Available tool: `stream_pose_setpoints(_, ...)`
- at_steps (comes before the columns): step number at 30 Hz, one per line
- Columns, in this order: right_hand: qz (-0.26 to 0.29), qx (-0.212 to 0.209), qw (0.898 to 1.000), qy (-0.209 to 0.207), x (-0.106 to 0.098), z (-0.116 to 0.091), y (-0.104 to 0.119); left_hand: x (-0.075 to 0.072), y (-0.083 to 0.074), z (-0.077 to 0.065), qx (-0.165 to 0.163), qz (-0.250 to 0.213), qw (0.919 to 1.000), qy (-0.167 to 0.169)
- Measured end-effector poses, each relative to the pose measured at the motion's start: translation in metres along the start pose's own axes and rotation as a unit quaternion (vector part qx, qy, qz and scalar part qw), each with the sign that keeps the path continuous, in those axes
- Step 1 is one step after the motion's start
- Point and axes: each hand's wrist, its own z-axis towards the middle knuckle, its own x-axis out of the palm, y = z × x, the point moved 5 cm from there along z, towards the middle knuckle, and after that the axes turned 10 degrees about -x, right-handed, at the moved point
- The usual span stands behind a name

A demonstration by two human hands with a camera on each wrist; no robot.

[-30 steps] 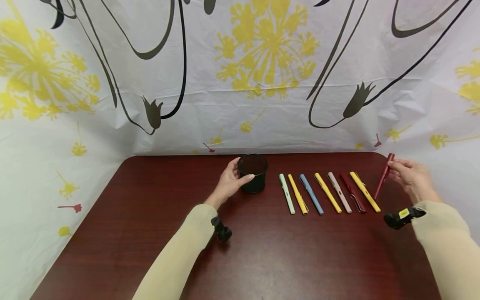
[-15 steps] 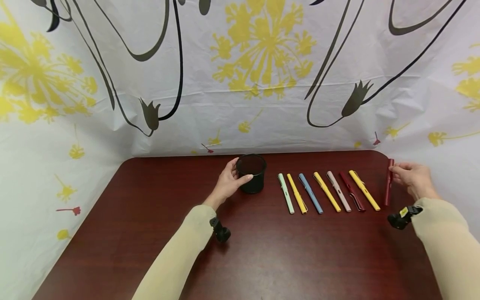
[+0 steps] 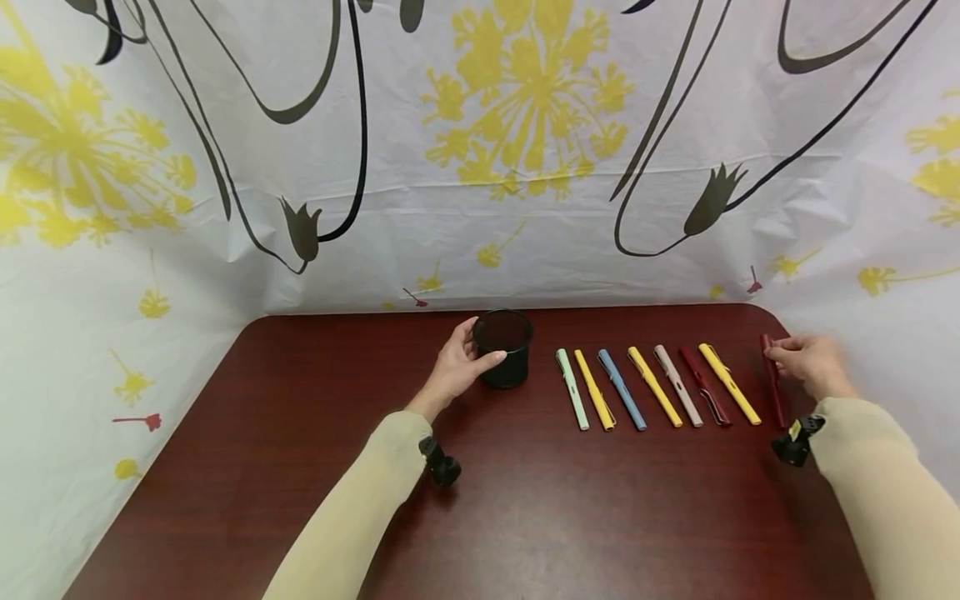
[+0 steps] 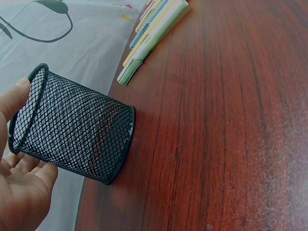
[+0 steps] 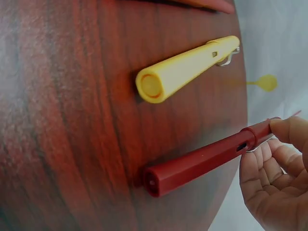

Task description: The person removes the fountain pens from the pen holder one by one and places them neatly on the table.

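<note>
My left hand (image 3: 453, 371) grips a black mesh pen holder (image 3: 510, 373) near the table's back edge, thumb on the near side of its rim and fingers round the other side. The holder (image 4: 77, 127) stands upright. At the far right, my right hand (image 3: 813, 367) pinches a dark red pen (image 5: 202, 161) by its cap end between thumb and fingers. The pen's other end is low, close over the table, pointing toward the front. A yellow pen (image 3: 729, 383) lies just left of it, roughly parallel.
Left of that yellow pen lies a row of pens: another dark red one (image 3: 705, 387), a pale pink one (image 3: 678, 385), a yellow one (image 3: 656, 387), a blue one (image 3: 622, 389), a yellow one (image 3: 595, 390) and a mint green one (image 3: 573, 389). A patterned white cloth (image 3: 375, 275) hangs behind the table.
My right hand has brought the dark red pen down and turned it from a slant to nearly in line with the row, then slightly left and nearer. My left hand keeps its hold.
</note>
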Motion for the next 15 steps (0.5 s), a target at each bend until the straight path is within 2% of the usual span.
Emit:
stream_pose_setpoints(11,-0.031,-0.007,0.999,0.015,0.012,0.009,-0.004,-0.001,-0.001,0.001,-0.007,-0.003,0.9999,0.01)
stream_pose_setpoints(15,-0.045,-0.018,0.999,0.013,0.016,0.011,-0.002,-0.001,-0.01,-0.006,-0.011,-0.003,0.9998,0.018)
